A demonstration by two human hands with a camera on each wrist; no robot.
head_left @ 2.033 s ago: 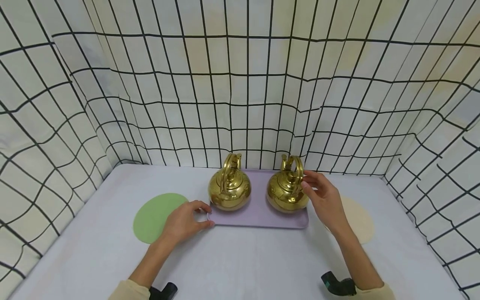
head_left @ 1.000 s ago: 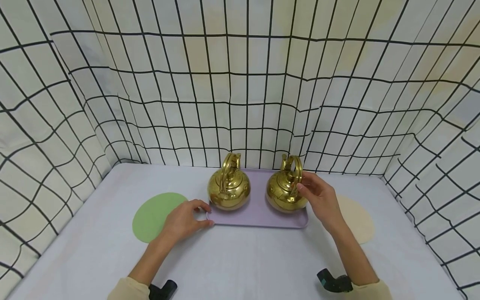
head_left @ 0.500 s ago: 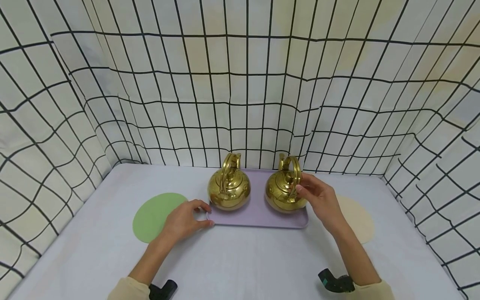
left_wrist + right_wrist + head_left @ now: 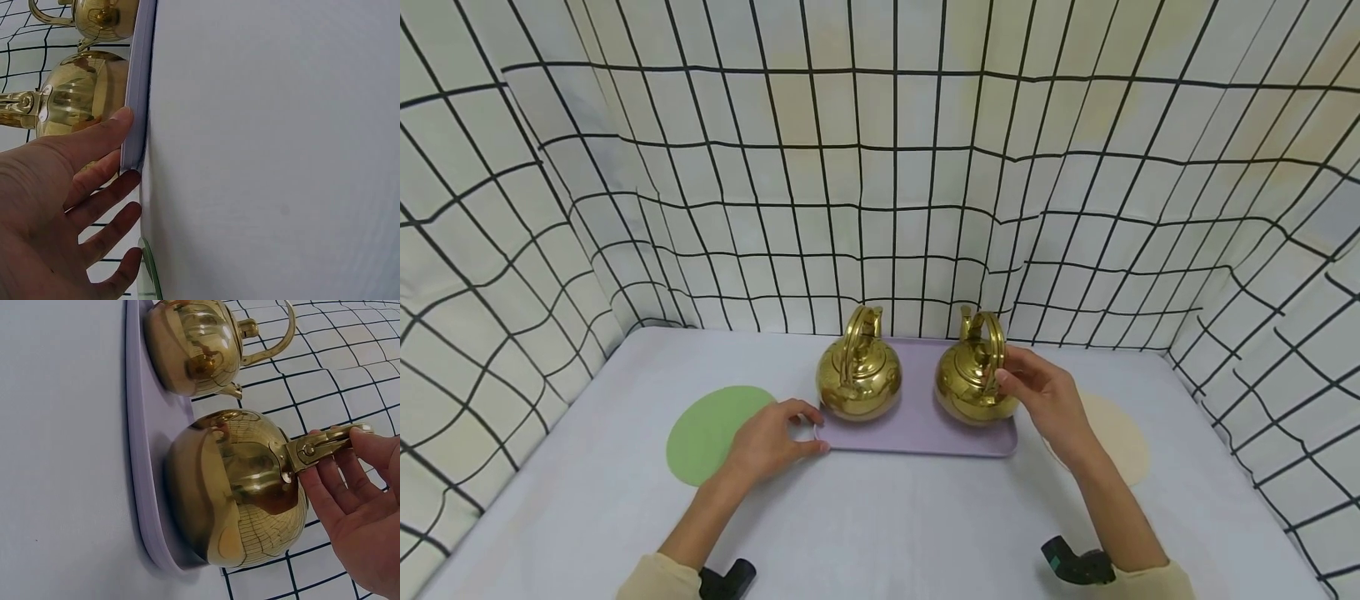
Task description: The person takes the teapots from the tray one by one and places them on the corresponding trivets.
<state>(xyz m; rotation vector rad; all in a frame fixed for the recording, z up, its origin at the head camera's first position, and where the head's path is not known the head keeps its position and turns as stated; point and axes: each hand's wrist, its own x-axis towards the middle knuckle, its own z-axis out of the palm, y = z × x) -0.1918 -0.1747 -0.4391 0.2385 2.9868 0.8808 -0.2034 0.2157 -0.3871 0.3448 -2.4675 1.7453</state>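
Observation:
Two round brass kettles with arched top handles stand on a lilac rectangular tray (image 4: 917,437). My right hand (image 4: 1048,404) pinches the handle of the right kettle (image 4: 967,383), thumb on one side and fingers behind it, as the right wrist view shows of the same handle (image 4: 325,447). The left kettle (image 4: 859,383) stands apart from both hands. At the tray's front left corner, my left hand (image 4: 767,442) holds the rim between thumb and index finger. In the left wrist view, the thumb lies on the rim (image 4: 139,81) and the other fingers are spread below.
A green round mat (image 4: 707,433) lies left of the tray, partly behind the left hand. On the right, a cream round mat (image 4: 1116,437) is partly covered by the right arm. White cloth covers the table (image 4: 895,525). A black-lined grid wall (image 4: 895,183) surrounds the back and sides.
My right thumb and fingers have come onto the right kettle's handle. That kettle rocked slightly left, then back right, staying on the tray. The left hand keeps its place at the corner.

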